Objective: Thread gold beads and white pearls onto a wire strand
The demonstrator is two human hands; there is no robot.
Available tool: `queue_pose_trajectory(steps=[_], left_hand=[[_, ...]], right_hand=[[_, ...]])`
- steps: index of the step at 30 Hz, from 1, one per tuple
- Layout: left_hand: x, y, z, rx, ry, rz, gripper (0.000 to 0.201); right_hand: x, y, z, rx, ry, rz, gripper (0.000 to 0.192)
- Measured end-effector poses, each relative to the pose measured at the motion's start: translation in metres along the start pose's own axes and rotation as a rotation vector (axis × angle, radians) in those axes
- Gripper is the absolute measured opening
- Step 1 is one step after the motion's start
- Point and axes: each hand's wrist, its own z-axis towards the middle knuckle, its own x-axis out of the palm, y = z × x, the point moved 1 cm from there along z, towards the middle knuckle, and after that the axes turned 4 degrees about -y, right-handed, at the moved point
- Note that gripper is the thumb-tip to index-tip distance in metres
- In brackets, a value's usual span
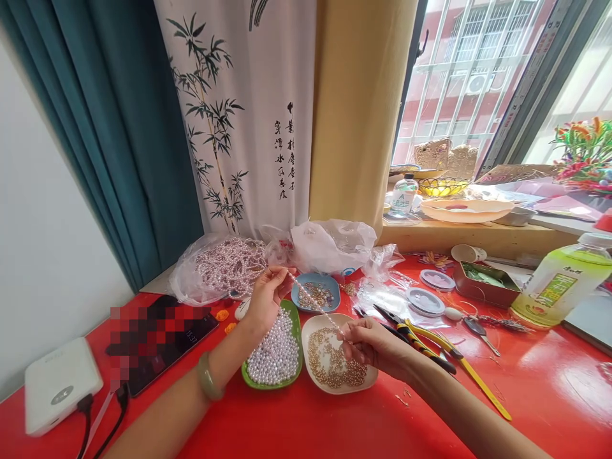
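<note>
A thin strand of small beads (pixel 313 299) is stretched at a slant between my two hands. My left hand (pixel 270 292) pinches its upper end above the green dish (pixel 299 357), which is full of white pearl beads (pixel 275 354). Lower down and to the right, my right hand (pixel 366 339) closes on the other end, over the cream dish (pixel 351 387) of small gold beads (pixel 329 370). Behind the strand sits a blue dish (pixel 299 280) with mixed beads. My right fingers partly hide the gold beads.
Pliers (pixel 421 338) with yellow-black handles lie right of the dishes. A bag of pink bead strands (pixel 224 261) rests at the back left, near a phone (pixel 176 354) and a white power bank (pixel 62 382). A drink bottle (pixel 557 280) and a tin box (pixel 488 290) stand at right.
</note>
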Motion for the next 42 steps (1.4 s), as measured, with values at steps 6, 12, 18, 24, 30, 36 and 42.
queue_pose_trajectory(steps=[6,12,18,24,30,36,42], left_hand=[[0.0,0.0,-0.001,-0.024,-0.02,-0.006,0.01],[0.002,-0.001,-0.002,-0.023,-0.033,-0.017,0.01],[-0.001,0.001,-0.001,-0.031,-0.033,0.0,0.012],[-0.001,0.003,-0.001,-0.051,-0.025,0.0,0.012],[-0.002,0.004,-0.001,-0.056,-0.045,-0.01,0.01],[-0.003,0.006,0.002,-0.058,-0.056,-0.036,0.008],[-0.002,0.007,0.001,-0.064,-0.05,-0.028,0.008]], right_hand=[[-0.001,0.0,-0.003,0.039,-0.012,-0.026,0.017],[0.002,0.005,-0.007,-0.109,0.07,-0.048,0.018],[0.0,0.012,-0.008,-0.234,-0.1,-0.35,0.017],[-0.004,0.016,-0.007,-0.199,-0.294,-0.643,0.013],[0.002,0.019,-0.01,-0.234,-0.237,-0.455,0.013],[0.004,0.02,-0.016,-0.287,-0.291,-0.529,0.023],[0.004,0.018,-0.012,-0.251,-0.288,-0.599,0.023]])
